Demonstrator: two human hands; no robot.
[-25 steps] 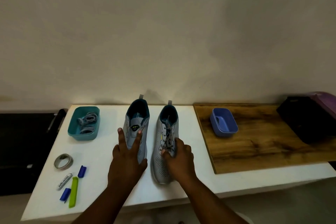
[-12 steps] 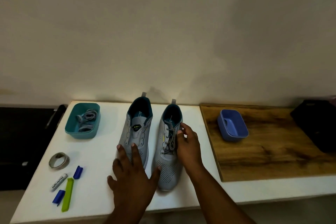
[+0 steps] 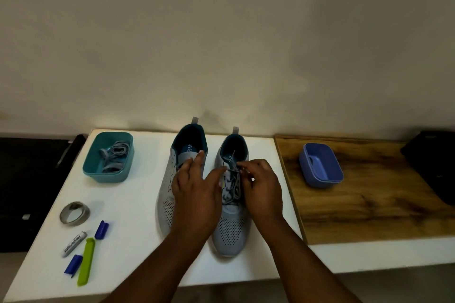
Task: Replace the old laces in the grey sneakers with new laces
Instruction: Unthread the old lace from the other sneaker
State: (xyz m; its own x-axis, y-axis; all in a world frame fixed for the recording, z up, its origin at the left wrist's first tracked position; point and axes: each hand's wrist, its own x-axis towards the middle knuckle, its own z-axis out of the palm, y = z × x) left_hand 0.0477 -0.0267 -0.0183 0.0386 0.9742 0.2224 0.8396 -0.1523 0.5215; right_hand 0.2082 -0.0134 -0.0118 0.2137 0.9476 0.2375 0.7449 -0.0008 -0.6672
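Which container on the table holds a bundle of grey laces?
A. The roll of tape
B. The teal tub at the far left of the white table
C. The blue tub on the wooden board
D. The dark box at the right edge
B: grey laces lie coiled inside the teal tub, while the blue tub on the wooden board looks empty.

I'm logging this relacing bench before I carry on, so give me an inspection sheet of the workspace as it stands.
Surface: white table, wooden board at its right.
Job's things: left sneaker unlaced; right sneaker laced; laces in teal tub.
Clutter: blue tub, tape roll, marker, green clip, two blue caps.
Hands: left hand open over the sneakers; right hand pinching the right sneaker's lace.
Cables: nothing seen.
Surroundings: plain wall, dark object at right edge.
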